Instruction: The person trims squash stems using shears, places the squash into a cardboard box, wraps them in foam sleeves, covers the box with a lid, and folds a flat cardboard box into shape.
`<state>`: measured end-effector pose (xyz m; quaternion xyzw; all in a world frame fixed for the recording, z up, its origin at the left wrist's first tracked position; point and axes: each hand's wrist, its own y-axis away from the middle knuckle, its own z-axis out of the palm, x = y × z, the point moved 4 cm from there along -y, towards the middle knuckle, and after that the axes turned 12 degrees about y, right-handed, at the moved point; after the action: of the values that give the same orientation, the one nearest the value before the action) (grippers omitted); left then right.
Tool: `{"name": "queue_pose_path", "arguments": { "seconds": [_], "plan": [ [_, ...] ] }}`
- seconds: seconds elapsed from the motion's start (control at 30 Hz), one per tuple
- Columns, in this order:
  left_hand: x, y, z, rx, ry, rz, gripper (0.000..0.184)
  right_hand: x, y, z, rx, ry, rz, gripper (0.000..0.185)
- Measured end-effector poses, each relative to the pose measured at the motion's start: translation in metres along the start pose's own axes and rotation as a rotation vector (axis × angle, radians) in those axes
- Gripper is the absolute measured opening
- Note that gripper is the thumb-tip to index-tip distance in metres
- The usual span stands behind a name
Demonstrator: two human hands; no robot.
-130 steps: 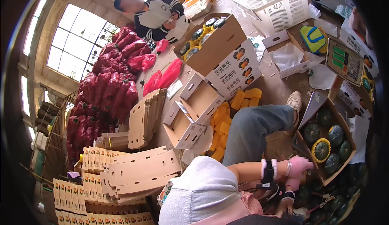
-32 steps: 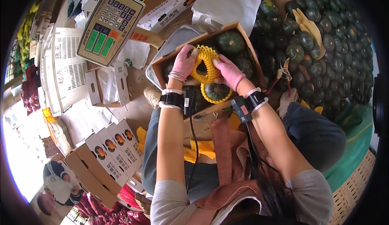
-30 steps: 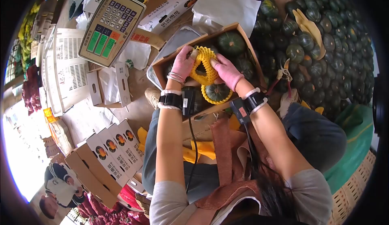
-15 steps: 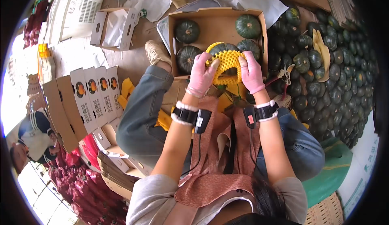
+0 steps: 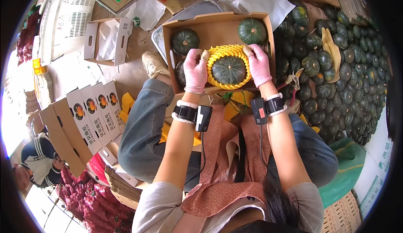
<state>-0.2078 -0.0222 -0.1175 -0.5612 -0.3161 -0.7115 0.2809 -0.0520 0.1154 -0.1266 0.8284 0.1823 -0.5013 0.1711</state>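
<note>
Evenly is how I'd handle this yellow foam net (image 5: 227, 50): my left hand (image 5: 196, 70) pinches its left side between thumb and curled fingers, and my right hand (image 5: 258, 65) grips the opposite side likewise, though I can't see how far the fingertips tuck beneath. The dark green squash (image 5: 228, 70) sits inside the mesh, ribbed face showing through the opening, over the near part of the cardboard carton (image 5: 215, 31); whether its underside touches bottom, I can't tell. Best, I judge, to draw both sides with equal force, keep the rim level, and pull gently, since the foam could tear. The far-left squash (image 5: 185, 41) lies just beside my knuckles.
</note>
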Motion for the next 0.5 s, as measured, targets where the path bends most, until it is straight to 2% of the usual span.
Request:
{"name": "queue_pose_path", "arguments": {
  "seconds": [0.13, 0.17, 0.27, 0.3, 0.33, 0.43, 0.47, 0.5],
  "plan": [
    [-0.025, -0.013, -0.007, 0.021, 0.368, -0.348, 0.014, 0.007, -0.002, 0.006, -0.055, -0.094, 0.229, 0.015],
    [-0.028, -0.016, -0.009, 0.016, 0.368, -0.385, 0.017, 0.008, -0.002, 0.007, -0.056, -0.091, 0.265, 0.015],
    [-0.02, -0.024, -0.015, -0.153, -0.12, -0.276, 0.021, 0.004, 0.002, 0.008, -0.039, -0.189, 0.239, 0.015],
    [-0.018, -0.021, -0.02, -0.189, -0.341, -0.289, 0.009, 0.003, 0.004, 0.01, -0.025, -0.232, 0.209, 0.015],
    [-0.01, -0.019, -0.02, -0.165, -0.531, -0.196, 0.007, 0.003, 0.006, 0.012, -0.032, -0.267, 0.234, 0.014],
    [0.015, -0.007, -0.016, 0.003, -0.686, 0.219, 0.012, 0.006, 0.012, 0.016, -0.025, -0.213, 0.214, 0.015],
    [0.02, -0.002, -0.014, 0.022, -0.67, 0.273, 0.014, 0.009, 0.011, 0.016, -0.003, -0.067, 0.099, 0.016],
    [0.026, 0.005, -0.011, 0.04, -0.65, 0.33, 0.016, 0.01, 0.012, 0.017, 0.0, 0.052, 0.082, 0.018]
  ]
}}
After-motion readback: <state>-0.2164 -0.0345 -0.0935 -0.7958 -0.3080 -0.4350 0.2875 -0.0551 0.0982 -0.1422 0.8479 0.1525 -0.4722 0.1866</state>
